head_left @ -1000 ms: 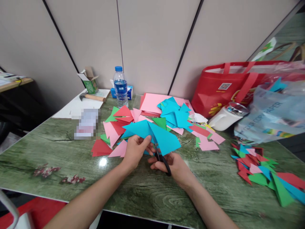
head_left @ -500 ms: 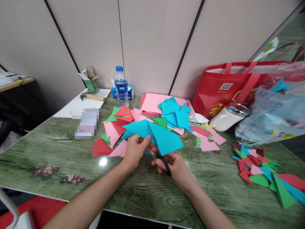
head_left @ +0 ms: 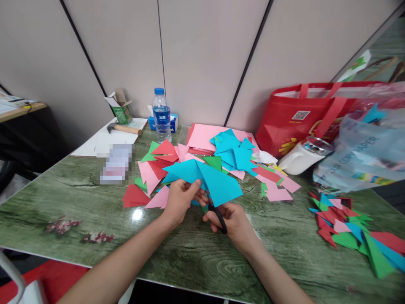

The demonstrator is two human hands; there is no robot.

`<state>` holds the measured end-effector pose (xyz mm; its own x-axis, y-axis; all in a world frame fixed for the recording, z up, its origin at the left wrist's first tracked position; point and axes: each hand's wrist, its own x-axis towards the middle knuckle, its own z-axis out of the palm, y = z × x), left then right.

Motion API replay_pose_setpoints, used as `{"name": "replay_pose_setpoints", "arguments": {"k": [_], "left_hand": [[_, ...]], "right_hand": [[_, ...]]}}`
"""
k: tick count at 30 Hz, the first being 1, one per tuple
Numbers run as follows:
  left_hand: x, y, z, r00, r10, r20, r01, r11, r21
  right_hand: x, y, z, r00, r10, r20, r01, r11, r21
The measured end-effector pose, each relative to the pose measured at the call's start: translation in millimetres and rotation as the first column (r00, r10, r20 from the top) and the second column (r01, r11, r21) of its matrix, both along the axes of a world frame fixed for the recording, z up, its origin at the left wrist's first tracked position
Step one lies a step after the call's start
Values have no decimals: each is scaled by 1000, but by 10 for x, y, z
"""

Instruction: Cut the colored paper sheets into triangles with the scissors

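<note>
One table [head_left: 278,236] lies under the left hand [head_left: 183,200] and the right hand [head_left: 232,219]. A red bag [head_left: 281,118] stands beyond the right grip, on its right side. A spread of paper pieces [head_left: 150,179] lies beyond and to the left of the left grip. The blue sheet [head_left: 220,181] is raised just beyond both grips; its long axis runs across, sloping nearer at the right, with a pointed end to the left. The left grip is nearer to it: thumb and fingers pinch its near edge. The right grip is closed around the handles of the scissors [head_left: 220,215], just below the right part. These scissors point away and slightly leftward, along the slit; the blades are mostly hidden, so I cannot tell their opening.
</note>
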<state>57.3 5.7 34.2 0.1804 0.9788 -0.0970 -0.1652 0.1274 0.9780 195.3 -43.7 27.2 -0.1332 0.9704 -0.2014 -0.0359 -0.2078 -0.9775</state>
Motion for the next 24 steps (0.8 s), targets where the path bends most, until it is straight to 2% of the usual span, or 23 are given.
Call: {"name": "replay_pose_setpoints", "arguments": {"k": [7, 13, 18, 24], "left_hand": [[1, 6, -3, 999, -20, 45, 20, 1000, 1], [17, -24, 23, 994, -102, 45, 102, 995, -15], [18, -25, 6, 993, -104, 54, 105, 994, -9], [22, -26, 13, 994, -94, 62, 95, 995, -15]], "right_hand": [[-6, 14, -27, 1000, -6, -4, 6, 1000, -30], [3, 22, -93, 988, -18, -152, 25, 999, 48], [7, 8, -159, 989, -14, -149, 17, 1000, 19], [11, 13, -139, 989, 16, -147, -15, 1000, 7]]}}
